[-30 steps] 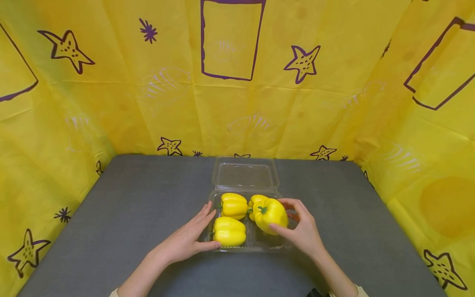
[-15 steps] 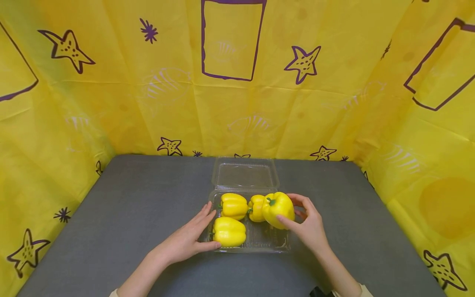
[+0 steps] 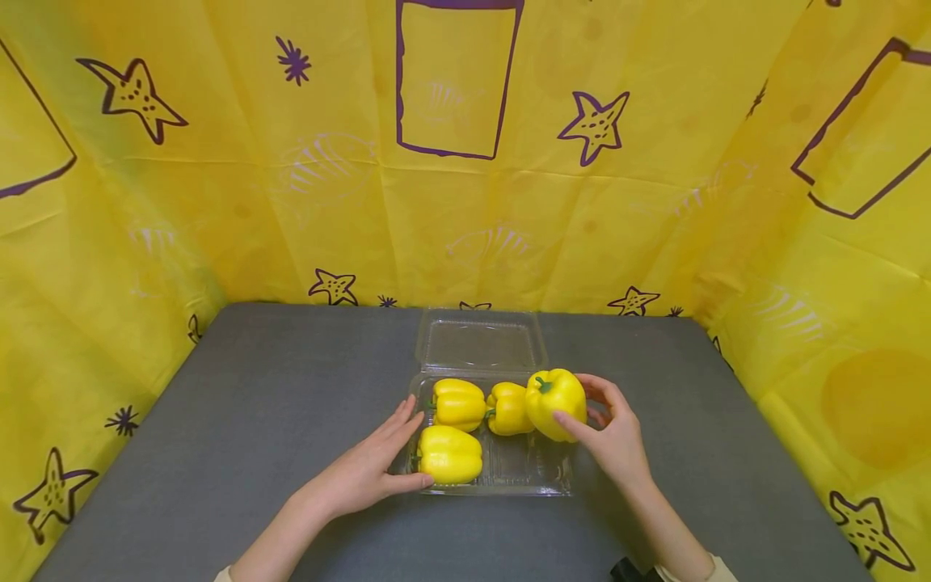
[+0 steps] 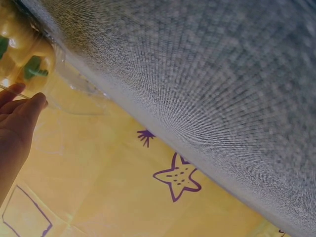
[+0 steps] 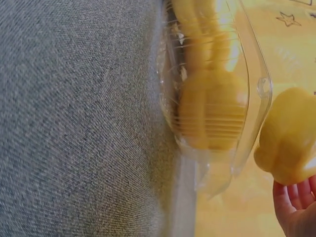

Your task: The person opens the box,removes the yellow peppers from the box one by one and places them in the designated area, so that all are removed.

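Yellow bell pepper [image 3: 557, 406] held in right hand [image 3: 618, 440], open clear container [image 3: 525, 469], three yellow peppers [image 3: 449, 455] lying inside

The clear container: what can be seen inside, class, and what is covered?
Three yellow peppers lie inside. The pepper in the right hand covers the container's back-right corner; that spot cannot be seen.

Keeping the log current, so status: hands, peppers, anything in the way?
Right hand holding one yellow bell pepper above right side of clear clamshell container. Left hand at container's left edge. Three more peppers inside. Lid open, nothing visibly in the way.
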`<state>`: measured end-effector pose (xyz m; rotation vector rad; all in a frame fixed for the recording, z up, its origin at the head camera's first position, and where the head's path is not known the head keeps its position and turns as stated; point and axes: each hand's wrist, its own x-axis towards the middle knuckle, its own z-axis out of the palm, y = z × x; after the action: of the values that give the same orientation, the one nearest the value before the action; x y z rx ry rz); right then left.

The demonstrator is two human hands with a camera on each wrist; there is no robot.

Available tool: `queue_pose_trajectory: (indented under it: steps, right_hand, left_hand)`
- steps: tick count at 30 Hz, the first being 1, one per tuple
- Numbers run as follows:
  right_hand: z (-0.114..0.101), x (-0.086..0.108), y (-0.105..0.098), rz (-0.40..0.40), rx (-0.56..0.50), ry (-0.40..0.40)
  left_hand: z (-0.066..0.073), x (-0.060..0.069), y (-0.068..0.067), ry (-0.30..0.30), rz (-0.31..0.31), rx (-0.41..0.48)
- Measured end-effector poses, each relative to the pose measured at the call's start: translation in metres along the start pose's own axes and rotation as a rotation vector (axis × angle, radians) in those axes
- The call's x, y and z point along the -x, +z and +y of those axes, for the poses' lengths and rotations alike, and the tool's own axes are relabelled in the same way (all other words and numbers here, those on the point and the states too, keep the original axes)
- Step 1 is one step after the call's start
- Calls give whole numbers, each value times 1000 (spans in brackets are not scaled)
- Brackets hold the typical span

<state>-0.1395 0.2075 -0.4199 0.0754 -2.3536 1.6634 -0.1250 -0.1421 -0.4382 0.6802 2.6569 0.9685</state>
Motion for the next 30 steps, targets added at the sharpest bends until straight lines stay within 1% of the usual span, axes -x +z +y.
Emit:
queue_pose_trajectory:
  steps: [12,24,30]
  right_hand:
    - [2,-9,-9,50,-77,96]
    - [14,-22,-18,120,-62,194]
    - [21,-28,-21,138,-29,221]
  left_hand:
    - [0,0,0,0,-9,-1]
    - [2,0,-1,-6,-7,-2]
    - [2,0,-1,-6,-9,-4]
